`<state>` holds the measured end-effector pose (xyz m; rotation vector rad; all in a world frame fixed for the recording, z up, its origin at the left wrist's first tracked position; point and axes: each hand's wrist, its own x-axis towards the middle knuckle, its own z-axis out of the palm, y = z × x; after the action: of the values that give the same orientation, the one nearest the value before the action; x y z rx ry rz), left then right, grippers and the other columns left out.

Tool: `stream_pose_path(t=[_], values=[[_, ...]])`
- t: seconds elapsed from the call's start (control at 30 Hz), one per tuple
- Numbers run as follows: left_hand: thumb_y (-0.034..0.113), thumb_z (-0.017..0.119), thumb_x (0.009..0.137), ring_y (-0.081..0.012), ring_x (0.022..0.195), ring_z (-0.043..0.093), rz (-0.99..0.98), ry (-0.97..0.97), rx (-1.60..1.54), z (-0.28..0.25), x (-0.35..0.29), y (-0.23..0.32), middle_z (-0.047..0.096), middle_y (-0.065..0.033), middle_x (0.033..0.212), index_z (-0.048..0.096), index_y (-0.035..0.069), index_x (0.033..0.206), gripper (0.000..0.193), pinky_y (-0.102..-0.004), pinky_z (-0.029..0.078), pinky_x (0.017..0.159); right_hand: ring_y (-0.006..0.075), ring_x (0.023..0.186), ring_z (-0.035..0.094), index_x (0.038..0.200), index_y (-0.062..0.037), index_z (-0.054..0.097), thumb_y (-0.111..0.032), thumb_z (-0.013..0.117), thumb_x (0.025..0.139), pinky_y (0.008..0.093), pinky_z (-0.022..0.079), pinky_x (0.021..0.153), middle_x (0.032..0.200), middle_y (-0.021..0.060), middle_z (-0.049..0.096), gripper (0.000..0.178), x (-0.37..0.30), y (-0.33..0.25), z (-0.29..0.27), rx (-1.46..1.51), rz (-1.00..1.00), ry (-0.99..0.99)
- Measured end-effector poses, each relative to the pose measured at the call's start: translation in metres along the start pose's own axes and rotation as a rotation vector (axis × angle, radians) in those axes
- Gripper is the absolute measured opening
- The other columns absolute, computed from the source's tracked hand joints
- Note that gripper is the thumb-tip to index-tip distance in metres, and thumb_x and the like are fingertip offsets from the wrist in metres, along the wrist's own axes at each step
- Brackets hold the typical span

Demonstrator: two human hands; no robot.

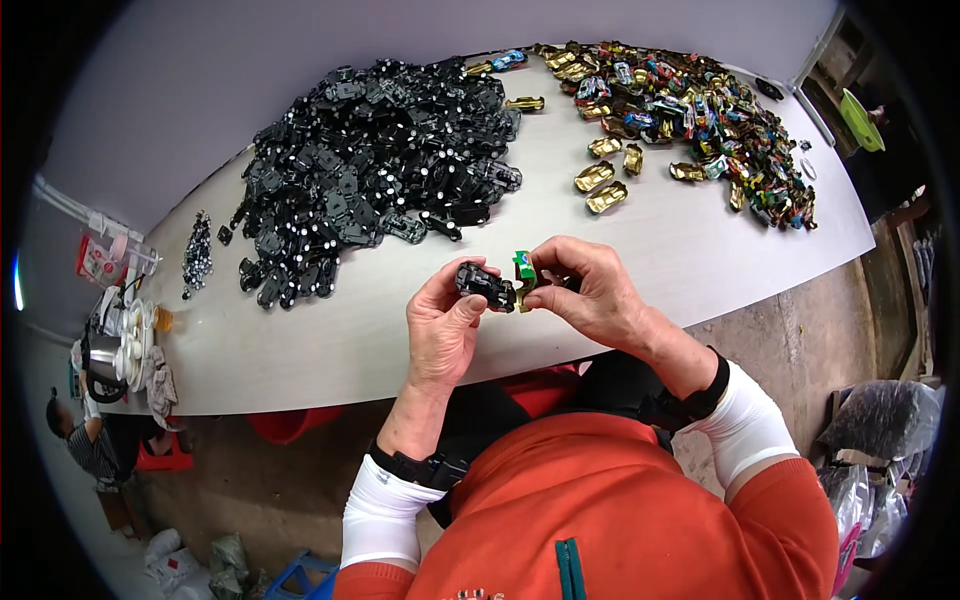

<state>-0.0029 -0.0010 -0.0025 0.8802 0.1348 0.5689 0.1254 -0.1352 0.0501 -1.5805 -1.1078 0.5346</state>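
Many black chassis [375, 150] lie heaped beyond the grip, leftward; the left hand [445, 325] pinches one dark toy-car base [484, 284], just beside the green piece [524, 266] the right hand [590, 290] holds; colourful car bodies [690, 115] lie beyond, rightward.

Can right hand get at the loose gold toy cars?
Probably yes, after letting go: the right hand pinches a small green part, but nothing blocks the shiny gold toy cars.
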Motion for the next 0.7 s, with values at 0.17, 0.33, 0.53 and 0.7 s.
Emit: stream_pose_path(t=[0.17, 0.33, 0.53, 0.7], values=[[0.001, 0.07, 0.072, -0.0154, 0.088, 0.059, 0.024, -0.003, 0.038, 0.008, -0.003, 0.001, 0.06, -0.0101, 0.099, 0.055, -0.002, 0.109, 0.04, -0.0272, 0.053, 0.075, 0.0144, 0.063, 0.055, 0.088, 0.0017, 0.059, -0.002, 0.072, 0.069, 0.0273, 0.045, 0.056, 0.071, 0.009, 0.058, 0.023, -0.001, -0.002, 0.001, -0.063, -0.091, 0.022], [0.0, 0.071, 0.069, -0.0142, 0.089, 0.059, 0.031, -0.028, 0.131, 0.008, 0.0, 0.0, 0.06, -0.0061, 0.097, 0.058, -0.002, 0.104, 0.038, -0.0255, 0.051, 0.077, 0.0217, 0.064, 0.059, 0.092, 0.0005, 0.057, -0.001, 0.071, 0.068, 0.0306, 0.047, 0.057, 0.073, 0.0118, 0.058, 0.028, 0.0, -0.006, 0.002, -0.213, -0.204, 0.013], [-0.002, 0.072, 0.067, -0.0135, 0.09, 0.058, 0.069, -0.087, 0.179, 0.009, -0.003, 0.0, 0.058, -0.0045, 0.097, 0.061, -0.001, 0.102, 0.037, -0.0253, 0.048, 0.082, 0.0263, 0.074, 0.059, 0.104, -0.0058, 0.052, 0.001, 0.068, 0.069, 0.0334, 0.049, 0.062, 0.083, 0.0116, 0.057, 0.039, -0.005, -0.014, 0.006, -0.199, -0.324, -0.02], [-0.002, 0.071, 0.068, -0.0139, 0.088, 0.058, 0.092, -0.093, 0.177, 0.01, -0.006, 0.002, 0.057, -0.0041, 0.095, 0.061, -0.001, 0.103, 0.037, -0.0247, 0.05, 0.08, 0.0272, 0.073, 0.057, 0.104, -0.0056, 0.053, 0.001, 0.066, 0.07, 0.0343, 0.048, 0.061, 0.081, 0.0112, 0.055, 0.037, -0.007, -0.015, 0.007, -0.205, -0.284, -0.061]])
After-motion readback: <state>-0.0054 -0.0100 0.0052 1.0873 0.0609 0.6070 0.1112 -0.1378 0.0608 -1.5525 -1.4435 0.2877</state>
